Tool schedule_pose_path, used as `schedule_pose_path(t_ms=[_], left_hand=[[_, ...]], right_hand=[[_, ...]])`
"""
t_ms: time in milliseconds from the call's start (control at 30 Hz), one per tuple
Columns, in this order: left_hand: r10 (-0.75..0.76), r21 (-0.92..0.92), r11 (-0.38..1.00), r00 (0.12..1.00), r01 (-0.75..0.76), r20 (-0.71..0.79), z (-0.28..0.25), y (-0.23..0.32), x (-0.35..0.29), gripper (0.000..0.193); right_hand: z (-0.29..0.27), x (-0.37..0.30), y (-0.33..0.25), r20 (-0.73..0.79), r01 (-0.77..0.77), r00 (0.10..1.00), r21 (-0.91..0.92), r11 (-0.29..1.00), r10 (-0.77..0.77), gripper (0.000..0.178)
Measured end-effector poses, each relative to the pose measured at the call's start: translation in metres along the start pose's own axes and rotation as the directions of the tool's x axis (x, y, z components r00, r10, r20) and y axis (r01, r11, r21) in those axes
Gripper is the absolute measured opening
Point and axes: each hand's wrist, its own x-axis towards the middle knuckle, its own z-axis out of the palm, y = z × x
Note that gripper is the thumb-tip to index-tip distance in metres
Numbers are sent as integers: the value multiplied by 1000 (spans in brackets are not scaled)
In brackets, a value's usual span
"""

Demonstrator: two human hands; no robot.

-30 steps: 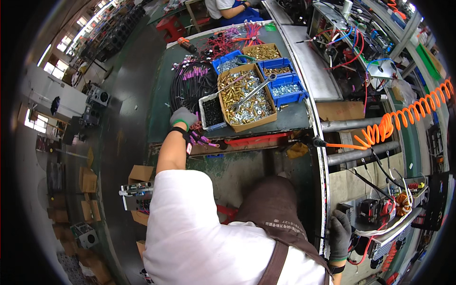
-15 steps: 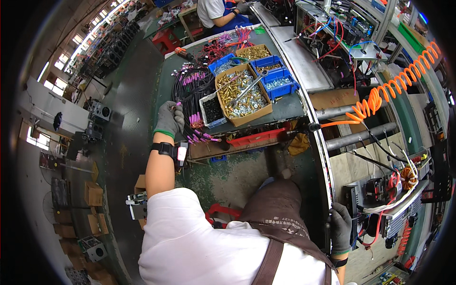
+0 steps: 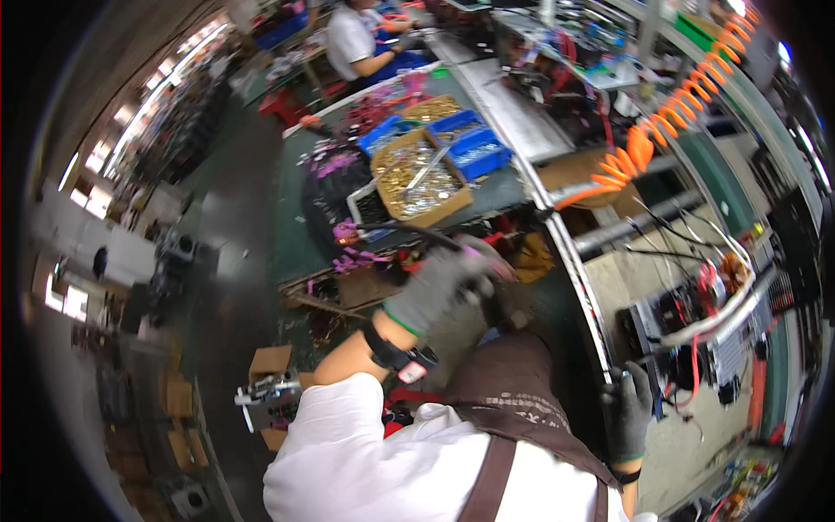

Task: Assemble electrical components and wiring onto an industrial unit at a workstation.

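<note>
My left hand (image 3: 442,283), in a grey glove and blurred by motion, is closed around a black cable (image 3: 416,230) with a pink sleeve near the fingers. The cable stretches left over the near edge of the green bench (image 3: 298,246). Beside it on the bench lies a bundle of black cables (image 3: 322,196) with pink ends. My right hand (image 3: 628,409), also gloved, rests at the metal conveyor rail (image 3: 581,300) with its fingers curled. Whatever those fingers pinch is too small to make out.
A cardboard box (image 3: 452,209) of brass and silver fasteners, with a wrench across it, sits among blue bins (image 3: 481,155). An orange coiled hose (image 3: 665,122) hangs at the right. Below it stands a wired device (image 3: 696,326). A co-worker (image 3: 352,43) sits beyond the bench.
My left hand has swung right and nearer from beside the cable bundle, drawing a black cable along. My right hand stays by the rail. The whole view has shifted slightly.
</note>
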Motion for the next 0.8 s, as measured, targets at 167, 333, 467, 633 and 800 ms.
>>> schedule_pose_path(t_ms=[167, 333, 467, 633, 800], left_hand=[[-157, 102, 986, 935, 131, 317, 121, -35, 6, 19], [-270, 161, 961, 885, 224, 381, 168, -58, 15, 23], [-387, 349, 905, 813, 244, 435, 191, -75, 15, 23], [-484, 532, 822, 740, 202, 467, 205, -85, 2, 26], [-536, 588, 775, 734, 233, 417, 218, -84, -3, 31]], right_hand=[[-11, -7, -7, -142, 115, 983, -27, 993, -117, 26], [-3, -10, -15, -182, 399, 873, -267, 877, -453, 19], [-8, -17, -2, -141, 409, 809, -563, 719, -570, 26], [-20, -41, 25, -167, 416, 783, -577, 703, -600, 25], [-31, -45, 31, -169, 459, 737, -586, 668, -654, 27]])
